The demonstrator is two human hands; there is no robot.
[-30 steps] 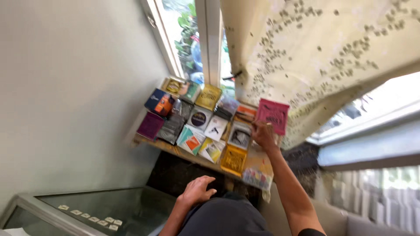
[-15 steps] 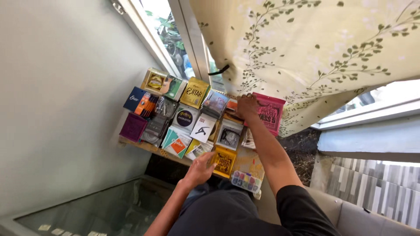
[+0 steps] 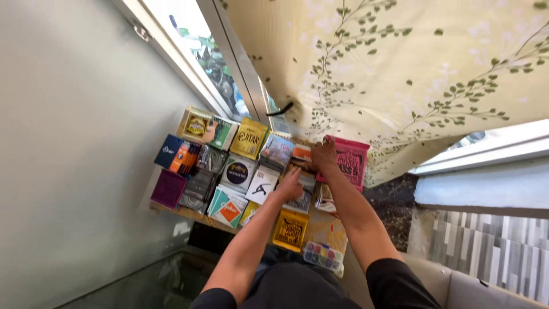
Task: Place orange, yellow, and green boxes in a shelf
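While over packets [image 3: 251,171], both hands [image 3: 306,171]

One head-worn view looks steeply down from above the person's own arms onto a small table [image 3: 197,214] of packets [image 3: 250,137] by a window [image 3: 214,60], fairly far off, the frame tilted, with wall left and curtain [image 3: 400,68] right

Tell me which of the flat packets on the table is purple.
The purple packet at the table's near left corner, beside the wall. Its neighbours are blue, grey and green; no hand touches it.
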